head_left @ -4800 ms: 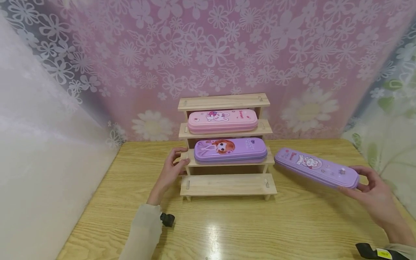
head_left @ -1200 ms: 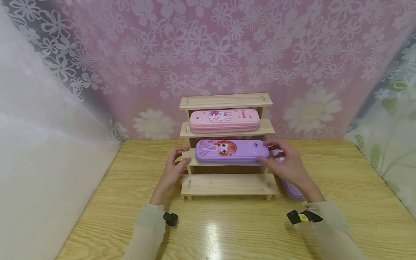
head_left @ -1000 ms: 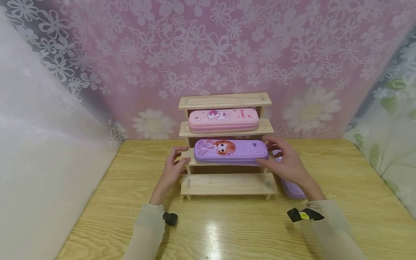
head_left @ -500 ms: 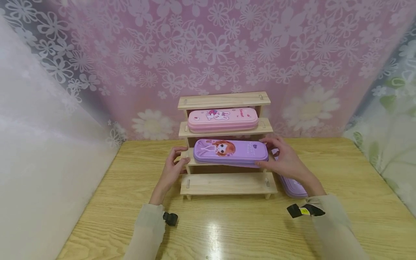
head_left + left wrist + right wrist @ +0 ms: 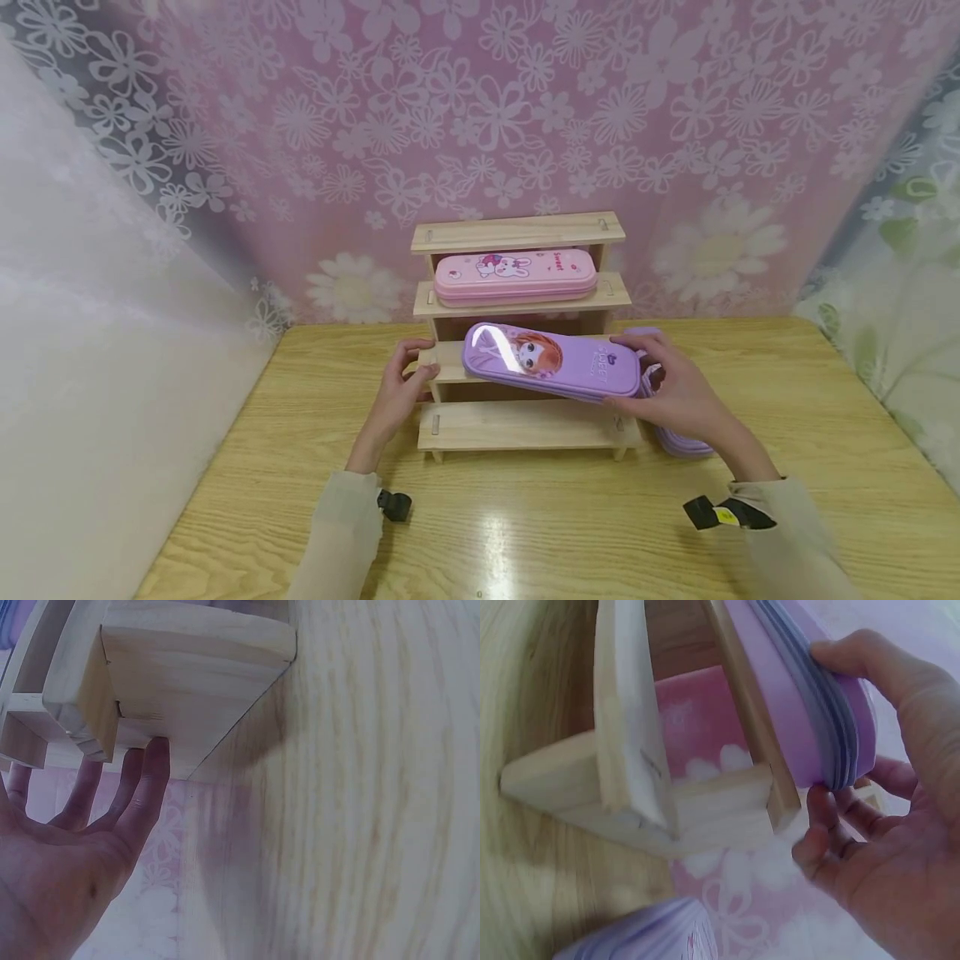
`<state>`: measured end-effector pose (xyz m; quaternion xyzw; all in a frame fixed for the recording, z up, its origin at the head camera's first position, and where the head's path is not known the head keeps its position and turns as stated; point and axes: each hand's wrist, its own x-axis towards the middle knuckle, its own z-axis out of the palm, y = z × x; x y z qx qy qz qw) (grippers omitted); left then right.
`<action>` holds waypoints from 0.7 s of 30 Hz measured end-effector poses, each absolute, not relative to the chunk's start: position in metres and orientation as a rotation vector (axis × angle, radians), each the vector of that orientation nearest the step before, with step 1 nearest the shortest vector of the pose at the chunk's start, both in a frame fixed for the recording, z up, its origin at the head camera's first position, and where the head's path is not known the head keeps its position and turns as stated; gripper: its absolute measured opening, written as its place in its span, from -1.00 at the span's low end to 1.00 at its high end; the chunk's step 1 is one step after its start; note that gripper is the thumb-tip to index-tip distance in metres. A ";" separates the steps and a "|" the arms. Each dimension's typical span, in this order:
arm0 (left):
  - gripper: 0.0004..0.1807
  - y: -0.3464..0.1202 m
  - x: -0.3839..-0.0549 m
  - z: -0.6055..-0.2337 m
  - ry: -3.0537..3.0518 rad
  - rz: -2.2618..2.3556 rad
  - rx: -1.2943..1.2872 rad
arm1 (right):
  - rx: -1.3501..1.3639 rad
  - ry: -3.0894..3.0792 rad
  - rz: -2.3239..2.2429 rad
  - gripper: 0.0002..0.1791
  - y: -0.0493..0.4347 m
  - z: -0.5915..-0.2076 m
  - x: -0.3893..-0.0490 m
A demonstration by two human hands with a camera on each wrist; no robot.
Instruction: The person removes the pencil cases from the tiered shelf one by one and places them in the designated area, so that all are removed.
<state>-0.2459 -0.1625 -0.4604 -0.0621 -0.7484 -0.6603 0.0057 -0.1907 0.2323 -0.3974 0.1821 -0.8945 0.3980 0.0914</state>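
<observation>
A person's right hand [image 5: 678, 396] grips one end of a purple case [image 5: 577, 362] at a stepped wooden rack [image 5: 517, 425], thumb along the near side and fingers round the far side. The case, printed with a red-haired girl and the word "Sweet", lies aslant over the second step from the bottom, its right end out past the front edge; from where I stand, I cannot tell whether its left end touches the wood. The left hand [image 5: 393, 396] holds the rack by the left end of that same step, thumb on top, the other fingers against the side. One step higher rests a pink case [image 5: 517, 275] with rabbits on its lid. A second purple case [image 5: 684, 443], partly hidden behind the right hand, lies on the table [image 5: 300, 533] just beside the rack's right side. A pink flowered curtain [image 5: 495, 133] hangs behind.
</observation>
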 end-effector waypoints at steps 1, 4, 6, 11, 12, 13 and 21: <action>-0.60 -0.162 -0.246 -0.461 -2.344 -2.066 -0.196 | 0.539 -2.659 1.172 -0.19 0.235 -0.398 -0.189; -0.60 -0.162 -0.245 -0.461 -2.335 -2.073 -0.205 | 0.526 -2.667 1.188 -0.21 0.244 -0.402 -0.184; -0.60 -0.162 -0.246 -0.461 -2.328 -2.080 -0.209 | 0.524 -2.657 1.244 -0.20 0.251 -0.405 -0.180; -0.60 -0.162 -0.246 -0.462 -2.317 -2.087 -0.213 | 0.529 -2.614 1.359 -0.16 0.269 -0.411 -0.171; -0.60 -0.162 -0.246 -0.462 -2.315 -2.087 -0.211 | 0.522 -2.602 1.379 -0.15 0.272 -0.413 -0.170; -0.60 -0.162 -0.246 -0.463 -2.320 -2.081 -0.208 | 0.518 -2.597 1.387 -0.14 0.276 -0.414 -0.168; -0.61 -0.162 -0.246 -0.463 -2.333 -2.074 -0.194 | 0.502 -2.545 1.394 -0.16 0.309 -0.420 -0.156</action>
